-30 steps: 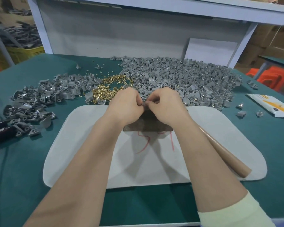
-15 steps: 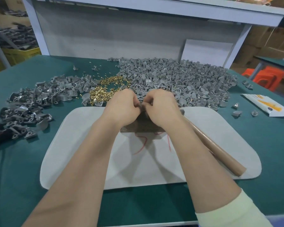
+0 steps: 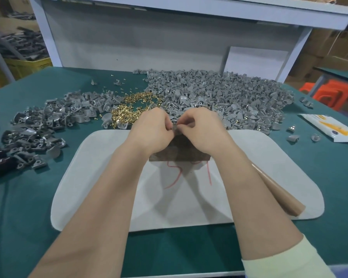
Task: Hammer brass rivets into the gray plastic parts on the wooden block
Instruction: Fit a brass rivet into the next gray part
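Little changed since a moment ago: both hands, left hand [image 3: 152,128] and right hand [image 3: 202,128], still pinching one gray plastic part [image 3: 174,125] above wooden block [image 3: 179,151]; rivet seating unfinished, hammering pending.

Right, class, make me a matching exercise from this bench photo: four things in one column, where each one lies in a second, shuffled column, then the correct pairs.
Things
1. brass rivets
2. wooden block
3. brown handle
4. white packet

Places
A. on the white mat, under the right forearm
B. at the right edge of the green table
C. between the two heaps of gray parts
D. on the white mat, beneath both hands

Pairs: 1-C, 2-D, 3-A, 4-B
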`<action>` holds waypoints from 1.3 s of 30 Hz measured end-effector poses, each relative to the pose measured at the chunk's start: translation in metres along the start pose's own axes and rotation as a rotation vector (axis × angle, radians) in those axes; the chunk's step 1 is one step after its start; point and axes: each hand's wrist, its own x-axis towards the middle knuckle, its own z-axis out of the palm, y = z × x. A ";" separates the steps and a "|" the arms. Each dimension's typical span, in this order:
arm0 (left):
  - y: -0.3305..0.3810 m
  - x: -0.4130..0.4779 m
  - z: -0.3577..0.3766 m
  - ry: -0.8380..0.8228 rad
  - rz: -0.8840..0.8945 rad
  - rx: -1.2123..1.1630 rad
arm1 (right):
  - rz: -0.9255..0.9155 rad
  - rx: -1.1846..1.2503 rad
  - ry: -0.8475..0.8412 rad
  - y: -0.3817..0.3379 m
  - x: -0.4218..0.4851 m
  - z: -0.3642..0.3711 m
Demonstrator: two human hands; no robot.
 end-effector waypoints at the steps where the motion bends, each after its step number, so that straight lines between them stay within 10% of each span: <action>1: 0.000 0.000 0.000 0.000 0.000 -0.002 | -0.010 -0.026 -0.004 -0.002 0.000 0.000; 16: 0.004 -0.002 0.001 0.004 -0.013 0.016 | -0.077 -0.350 0.066 -0.011 -0.001 0.008; 31: 0.000 -0.002 0.000 0.010 -0.004 0.017 | 0.218 -0.002 0.228 0.037 0.004 -0.023; 35: 0.000 -0.001 0.000 0.008 -0.006 0.019 | 0.388 -0.247 -0.080 0.047 0.003 -0.018; 39: -0.001 -0.001 0.001 0.022 -0.025 0.023 | 0.401 -0.255 -0.042 0.048 0.008 -0.015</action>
